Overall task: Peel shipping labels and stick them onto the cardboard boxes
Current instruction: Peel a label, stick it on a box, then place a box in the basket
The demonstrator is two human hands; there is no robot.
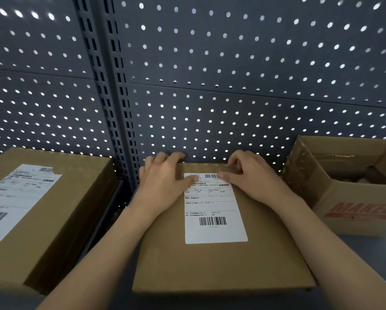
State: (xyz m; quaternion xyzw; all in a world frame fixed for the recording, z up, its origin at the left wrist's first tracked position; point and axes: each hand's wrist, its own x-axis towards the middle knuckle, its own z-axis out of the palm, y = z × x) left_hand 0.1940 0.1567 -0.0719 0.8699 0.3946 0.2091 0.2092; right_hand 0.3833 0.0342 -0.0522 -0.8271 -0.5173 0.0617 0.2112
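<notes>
Closed cardboard box (221, 262) sat mid-surface, shipping label (214, 218) lay flat on its lid, left hand (163, 175) and right hand (252, 175) gripped nothing, thumbs pressed the label's top, labelled box (60, 209) stood left, open box (335, 198) right, contents unclear.

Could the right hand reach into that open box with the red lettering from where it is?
Probably yes: the right hand presses the label just beside the open box; its flaps are up, and nothing stands between them.
</notes>
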